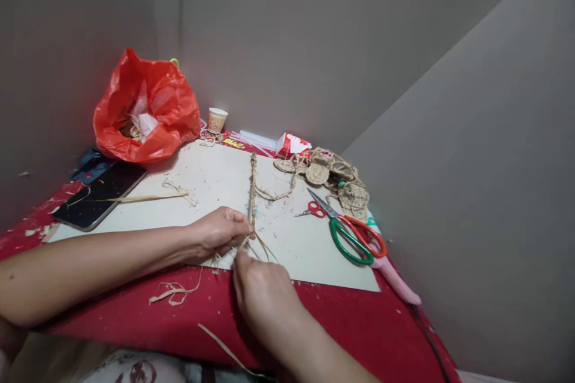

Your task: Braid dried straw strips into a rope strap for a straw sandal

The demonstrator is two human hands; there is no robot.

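My left hand [223,230] is closed, its thumb and fingers pinching the lower end of a braided straw cord [253,191]. The cord runs straight away from me over a white board [215,176], and a looser length curves off to its right. Loose straw strands [265,245] fan out from the near end. Just below and right of it, my right hand [264,284] has its fingers curled together around a straw strand by the cord's end. Its fingertips are partly hidden behind the back of the hand.
Large scissors [345,227] and small red scissors [314,209] lie right of the cord, near coiled straw pieces [317,173]. A pink-handled tool [398,281] sits at the right edge. A phone [101,194], red plastic bag [148,102], paper cup [217,121] and tissue pack [293,145] stand around the board.
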